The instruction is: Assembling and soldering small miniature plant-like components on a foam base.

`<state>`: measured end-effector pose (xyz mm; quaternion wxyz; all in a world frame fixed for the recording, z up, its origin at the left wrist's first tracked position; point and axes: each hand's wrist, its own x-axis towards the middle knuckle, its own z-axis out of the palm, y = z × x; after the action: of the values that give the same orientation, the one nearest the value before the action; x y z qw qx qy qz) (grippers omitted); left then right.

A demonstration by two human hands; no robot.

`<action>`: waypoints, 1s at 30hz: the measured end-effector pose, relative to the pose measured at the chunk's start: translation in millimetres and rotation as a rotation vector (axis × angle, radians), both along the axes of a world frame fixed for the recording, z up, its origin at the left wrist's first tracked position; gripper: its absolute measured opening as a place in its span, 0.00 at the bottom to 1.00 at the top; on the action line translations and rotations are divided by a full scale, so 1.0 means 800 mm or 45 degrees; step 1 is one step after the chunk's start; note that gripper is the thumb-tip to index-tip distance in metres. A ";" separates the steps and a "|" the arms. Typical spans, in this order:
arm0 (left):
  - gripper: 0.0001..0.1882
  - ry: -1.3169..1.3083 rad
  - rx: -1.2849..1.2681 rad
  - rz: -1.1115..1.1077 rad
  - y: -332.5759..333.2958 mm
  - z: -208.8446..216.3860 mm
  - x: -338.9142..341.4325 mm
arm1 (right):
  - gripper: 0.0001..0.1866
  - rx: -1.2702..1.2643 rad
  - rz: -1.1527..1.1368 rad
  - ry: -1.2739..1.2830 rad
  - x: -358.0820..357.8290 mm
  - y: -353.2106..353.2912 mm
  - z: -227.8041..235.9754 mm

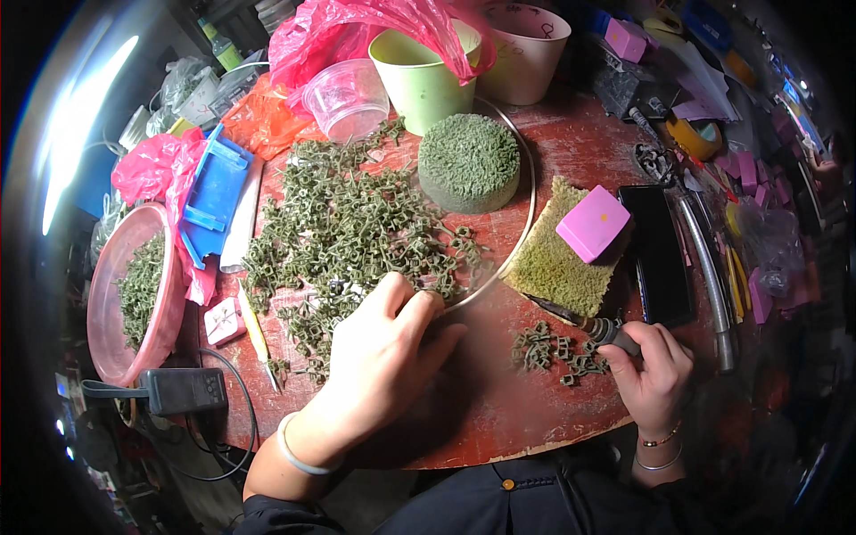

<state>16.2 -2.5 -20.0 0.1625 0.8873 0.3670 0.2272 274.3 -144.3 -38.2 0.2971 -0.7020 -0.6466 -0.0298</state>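
Observation:
My left hand (383, 352) is at the near edge of a wide pile of small green ring-like pieces (348, 214). Its fingers are curled, and what they pinch, if anything, is hidden beneath them. At the right, my right hand (658, 370) grips a soldering-iron-like pen tool (615, 333) by its dark grip. The narrow tip of the tool points left, along the near edge of a yellow-green rough pad (571, 236). A pink block (593, 224) rests on that pad. Just below the tool lies a small group of similar green pieces (544, 346).
A round green block (469, 165) stands behind the pad, ringed by a pale cable (533, 178). Further back are a light green bucket (423, 76) and a white one (526, 53). A black phone (655, 259) lies right; a pink basin (169, 303) tilts left.

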 end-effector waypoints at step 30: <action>0.10 0.014 -0.089 -0.071 0.000 -0.001 -0.005 | 0.17 0.000 0.008 0.030 -0.001 0.000 0.002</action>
<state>11.8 -2.8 -20.5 0.1977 0.8921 0.3509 0.2047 273.5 -144.2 -36.5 0.3047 -0.7003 -0.6452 -0.0204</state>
